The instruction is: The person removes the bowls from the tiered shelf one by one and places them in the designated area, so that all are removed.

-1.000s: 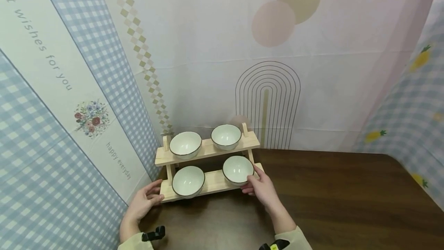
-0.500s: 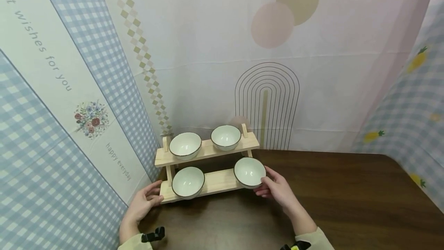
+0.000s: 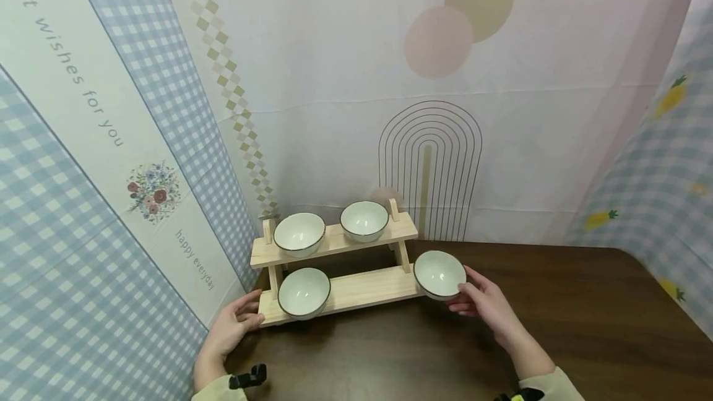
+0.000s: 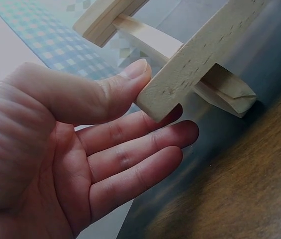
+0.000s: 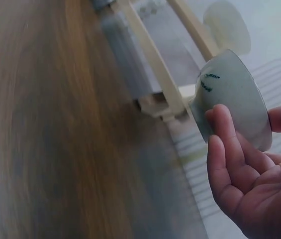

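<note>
Left hand (image 3: pixel 229 327): half-open, pinches wooden rack (image 3: pixel 367 289) by one end | right hand (image 3: pixel 489 307): part-curled, grips rightmost bowl (image 3: pixel 439 273) at rim

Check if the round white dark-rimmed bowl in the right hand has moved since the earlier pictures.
Yes, rightward: in the head view the bowl is mostly past the right end of the pale two-tier wooden rack.

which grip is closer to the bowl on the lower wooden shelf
Left. The left grip is at the shelf end beside that bowl; the right grip is past the opposite end.
</note>
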`<state>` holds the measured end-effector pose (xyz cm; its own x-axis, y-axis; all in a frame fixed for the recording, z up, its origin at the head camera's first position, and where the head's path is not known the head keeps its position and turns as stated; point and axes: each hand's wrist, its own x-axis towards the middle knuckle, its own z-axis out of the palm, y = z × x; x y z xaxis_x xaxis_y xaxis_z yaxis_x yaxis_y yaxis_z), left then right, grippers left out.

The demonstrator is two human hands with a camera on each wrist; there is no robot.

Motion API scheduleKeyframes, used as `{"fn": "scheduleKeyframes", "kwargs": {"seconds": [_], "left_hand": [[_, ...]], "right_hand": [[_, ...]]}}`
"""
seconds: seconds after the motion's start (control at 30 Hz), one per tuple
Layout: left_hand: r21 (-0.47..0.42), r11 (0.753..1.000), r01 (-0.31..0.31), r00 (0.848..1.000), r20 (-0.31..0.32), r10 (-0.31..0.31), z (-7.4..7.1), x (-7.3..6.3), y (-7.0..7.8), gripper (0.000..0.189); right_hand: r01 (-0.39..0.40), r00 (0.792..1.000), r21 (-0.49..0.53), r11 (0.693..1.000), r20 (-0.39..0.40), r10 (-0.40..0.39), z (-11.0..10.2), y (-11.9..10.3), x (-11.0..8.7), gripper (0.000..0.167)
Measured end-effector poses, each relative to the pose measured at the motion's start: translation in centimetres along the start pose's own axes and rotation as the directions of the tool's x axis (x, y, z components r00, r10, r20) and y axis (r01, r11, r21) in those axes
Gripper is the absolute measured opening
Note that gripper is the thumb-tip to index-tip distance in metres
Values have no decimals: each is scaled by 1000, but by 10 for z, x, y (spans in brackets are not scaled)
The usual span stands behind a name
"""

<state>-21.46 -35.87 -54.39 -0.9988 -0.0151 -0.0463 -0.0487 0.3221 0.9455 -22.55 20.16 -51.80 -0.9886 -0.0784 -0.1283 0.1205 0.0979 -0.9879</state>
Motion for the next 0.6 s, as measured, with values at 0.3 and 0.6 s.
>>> {"fn": "scheduleKeyframes", "kwargs": {"seconds": [0.3, 0.6], "left_hand": [[17, 1000, 12, 1000, -9, -12, 3, 1, -1, 68], [13, 1000, 4, 1000, -5, -4, 3, 0, 2, 68]], "right_hand": [[-50, 994, 78, 996, -91, 57, -22, 11, 9, 71], [-81, 980, 190, 978, -162, 113, -14, 23, 30, 74]]}}
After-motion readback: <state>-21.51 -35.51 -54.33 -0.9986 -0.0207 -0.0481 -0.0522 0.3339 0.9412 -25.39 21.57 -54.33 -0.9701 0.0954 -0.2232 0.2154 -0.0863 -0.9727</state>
